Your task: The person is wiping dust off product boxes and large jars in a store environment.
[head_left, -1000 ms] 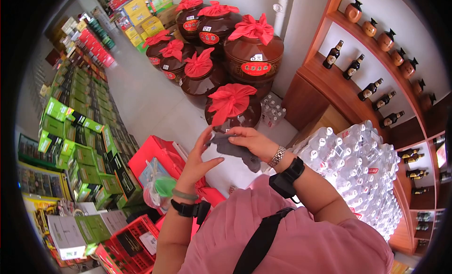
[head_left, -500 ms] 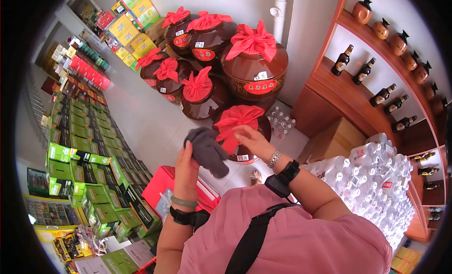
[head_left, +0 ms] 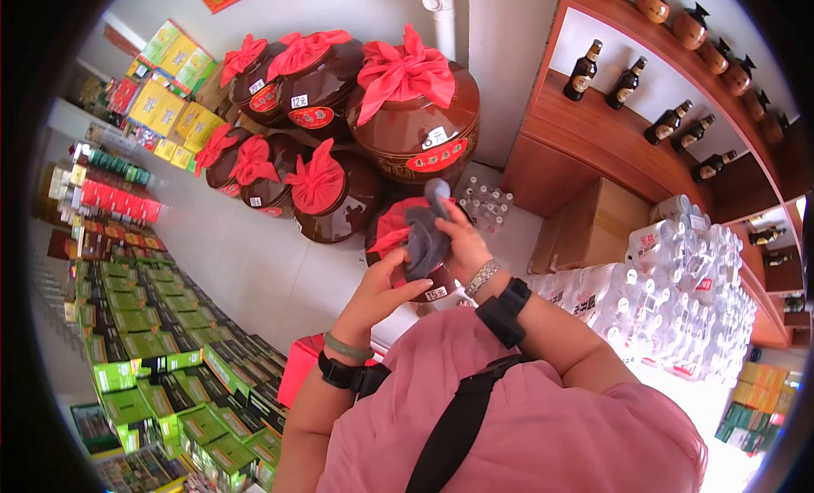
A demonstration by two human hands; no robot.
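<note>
A crumpled dark grey cloth (head_left: 426,243) is between my two hands, over a brown jar with a red cloth cover (head_left: 390,230) and a 15元 tag. My right hand (head_left: 462,243) grips the cloth along its right side, and a lighter bunched end sticks up above the fingers. At the lower left of the cloth, my left hand (head_left: 377,289) has its fingers against the edge, with the thumb stretched out below. My hands and the cloth hide much of this jar.
Several brown jars (head_left: 415,128) with red covers stand ahead. Green boxes (head_left: 161,332) are stacked at left. A wooden shelf (head_left: 543,103) with dark bottles (head_left: 582,72) rises at right, above a carton (head_left: 585,226) and wrapped clear bottles (head_left: 653,298).
The grey cloth has moved right and up over the near jar. My right hand has left the red cover and taken the cloth; my left hand has followed. The view has shifted right.
</note>
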